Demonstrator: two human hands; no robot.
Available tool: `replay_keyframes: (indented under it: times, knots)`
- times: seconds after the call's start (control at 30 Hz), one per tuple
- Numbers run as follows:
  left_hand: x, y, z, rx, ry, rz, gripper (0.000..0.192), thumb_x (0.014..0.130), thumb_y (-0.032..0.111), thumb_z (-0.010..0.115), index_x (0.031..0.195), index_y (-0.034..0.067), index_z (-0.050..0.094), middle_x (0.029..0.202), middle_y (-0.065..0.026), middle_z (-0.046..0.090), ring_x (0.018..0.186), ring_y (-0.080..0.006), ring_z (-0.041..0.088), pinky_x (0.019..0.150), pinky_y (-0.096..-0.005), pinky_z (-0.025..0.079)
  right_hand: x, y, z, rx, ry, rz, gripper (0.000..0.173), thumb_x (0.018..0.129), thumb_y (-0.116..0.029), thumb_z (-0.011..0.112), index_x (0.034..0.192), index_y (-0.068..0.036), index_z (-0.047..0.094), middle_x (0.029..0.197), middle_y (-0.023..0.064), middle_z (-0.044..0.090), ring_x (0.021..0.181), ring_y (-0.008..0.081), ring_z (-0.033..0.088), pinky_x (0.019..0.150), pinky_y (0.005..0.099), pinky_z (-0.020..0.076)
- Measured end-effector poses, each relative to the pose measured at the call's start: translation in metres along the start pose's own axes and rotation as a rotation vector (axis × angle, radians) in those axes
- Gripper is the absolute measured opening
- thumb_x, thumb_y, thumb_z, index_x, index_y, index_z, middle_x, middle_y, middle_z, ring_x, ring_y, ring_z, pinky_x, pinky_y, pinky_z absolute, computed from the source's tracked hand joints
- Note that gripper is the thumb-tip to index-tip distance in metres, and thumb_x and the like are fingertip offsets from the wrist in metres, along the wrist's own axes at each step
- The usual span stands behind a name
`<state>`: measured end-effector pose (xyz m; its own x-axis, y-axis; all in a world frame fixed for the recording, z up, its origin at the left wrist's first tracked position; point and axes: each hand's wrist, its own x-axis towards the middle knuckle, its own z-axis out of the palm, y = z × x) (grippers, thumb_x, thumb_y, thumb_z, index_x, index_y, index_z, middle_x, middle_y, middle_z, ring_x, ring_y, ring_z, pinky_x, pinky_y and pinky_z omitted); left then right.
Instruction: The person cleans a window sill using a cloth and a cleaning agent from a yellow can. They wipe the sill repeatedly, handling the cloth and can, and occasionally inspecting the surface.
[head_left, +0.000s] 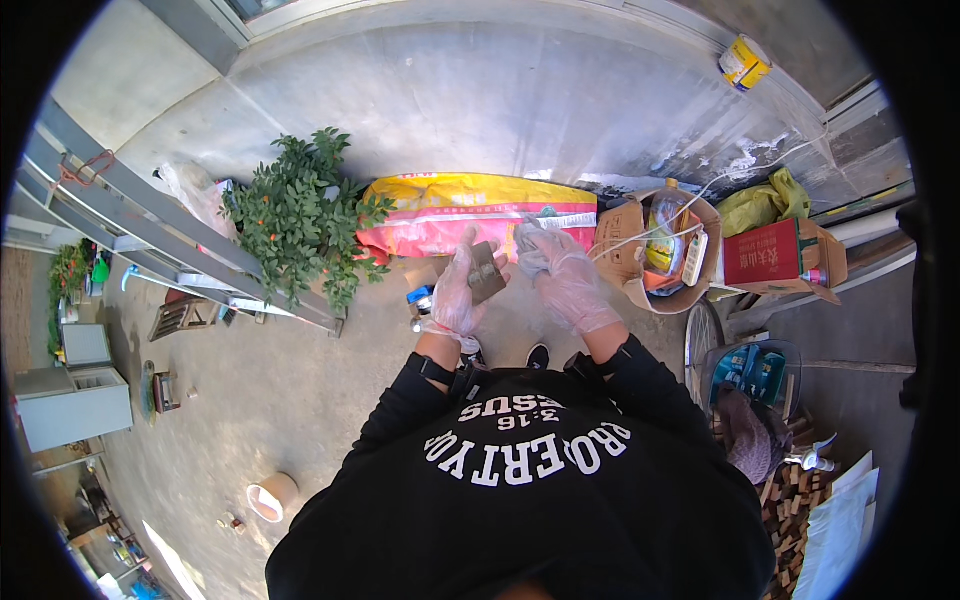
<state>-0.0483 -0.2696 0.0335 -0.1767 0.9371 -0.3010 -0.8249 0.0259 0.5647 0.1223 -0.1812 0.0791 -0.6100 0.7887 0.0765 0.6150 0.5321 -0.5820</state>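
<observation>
Both hands wear clear plastic gloves. My left hand holds a flat, rectangular grey-brown block against its palm and fingers; the block's material is unclear. Close by on the right, my right hand grips a crumpled grey cloth, which does not plainly touch the block. Beyond both hands, a yellow and pink printed sack lies along the foot of the wall. A small blue object is on the floor beside my left hand, partly hidden by it.
A leafy potted plant stands left of the sack, beside a metal frame. On the right are an open cardboard box of bottles, a red carton, a wheel and stacked wood. A bucket stands at lower left.
</observation>
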Motion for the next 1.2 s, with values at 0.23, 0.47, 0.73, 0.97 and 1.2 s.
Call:
replay_keyframes:
  times: [0.23, 0.47, 0.73, 0.97, 1.2]
  knots:
    - [-0.009, 0.001, 0.022, -0.142, -0.003, 0.042, 0.069, 0.105, 0.056, 0.053, 0.160, 0.017, 0.038, 0.143, -0.0127, 0.057, 0.122, -0.0300, 0.060, 0.107, -0.0466, 0.050, -0.007, -0.010, 0.012, -0.115, 0.042, -0.197, 0.056, 0.083, -0.008, 0.066, 0.138, -0.016, 0.063, 0.131, 0.0171, 0.064, 0.127, 0.0359, 0.059, 0.104, 0.0463, 0.0509]
    - [0.000, -0.005, 0.008, -0.027, -0.014, 0.029, 0.065, 0.109, 0.059, 0.040, 0.155, 0.013, 0.043, 0.137, -0.0098, 0.061, 0.124, -0.0258, 0.061, 0.107, -0.0428, 0.050, -0.011, -0.057, 0.001, 0.332, -0.043, -0.209, 0.053, 0.087, -0.010, 0.068, 0.139, -0.017, 0.063, 0.135, 0.0199, 0.061, 0.129, 0.0387, 0.056, 0.112, 0.0458, 0.0434]
    - [-0.009, -0.005, 0.027, -0.068, 0.126, -0.050, 0.058, 0.111, 0.049, 0.044, 0.148, 0.005, 0.049, 0.147, -0.0138, 0.057, 0.132, -0.0311, 0.057, 0.113, -0.0471, 0.045, -0.014, -0.039, 0.010, 0.005, -0.121, 0.026, 0.052, 0.091, -0.016, 0.064, 0.142, -0.023, 0.060, 0.146, 0.0194, 0.052, 0.131, 0.0472, 0.052, 0.108, 0.0531, 0.0454]
    - [0.012, 0.002, -0.020, -0.099, 0.311, 0.080, 0.042, 0.111, 0.034, 0.049, 0.142, 0.008, 0.057, 0.137, -0.0137, 0.064, 0.122, -0.0318, 0.063, 0.104, -0.0484, 0.053, -0.025, -0.029, 0.002, 0.158, -0.384, 0.112, 0.059, 0.094, -0.021, 0.063, 0.152, -0.015, 0.051, 0.139, 0.0235, 0.057, 0.124, 0.0411, 0.058, 0.107, 0.0465, 0.0473]
    - [0.019, -0.022, 0.010, 0.411, 0.373, 0.148, 0.045, 0.107, 0.017, 0.057, 0.149, 0.003, 0.052, 0.130, -0.0088, 0.066, 0.113, -0.0166, 0.065, 0.095, -0.0308, 0.055, -0.022, -0.025, 0.015, 0.783, -0.088, 0.193, 0.069, 0.087, -0.001, 0.054, 0.155, -0.003, 0.044, 0.150, 0.0199, 0.052, 0.134, 0.0311, 0.054, 0.115, 0.0403, 0.0406]
